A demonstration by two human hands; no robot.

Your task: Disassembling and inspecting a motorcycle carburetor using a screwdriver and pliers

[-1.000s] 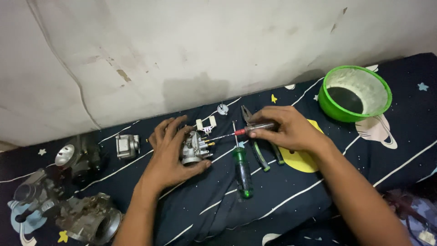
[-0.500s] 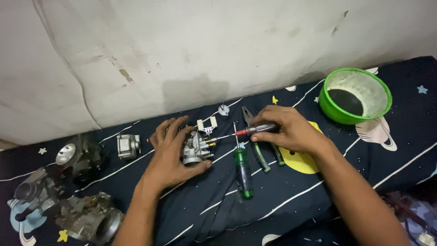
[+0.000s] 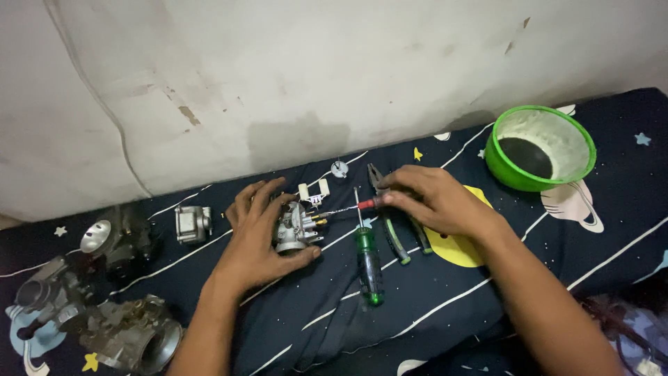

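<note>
Silver-grey carburetor point(image 3: 296, 228); red-handled screwdriver point(image 3: 367, 203); green/black screwdriver point(image 3: 368, 261); green bowl point(image 3: 540, 147), whitish inside w/ dark bottom; navy sheet point(image 3: 612, 209) w/ white stripes, yellow stars, planets; off-white wall point(image 3: 313, 69)

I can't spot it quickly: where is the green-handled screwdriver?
In the head view, the green-handled screwdriver lies on the dark cloth near the middle, between the left hand and the pliers.
</note>
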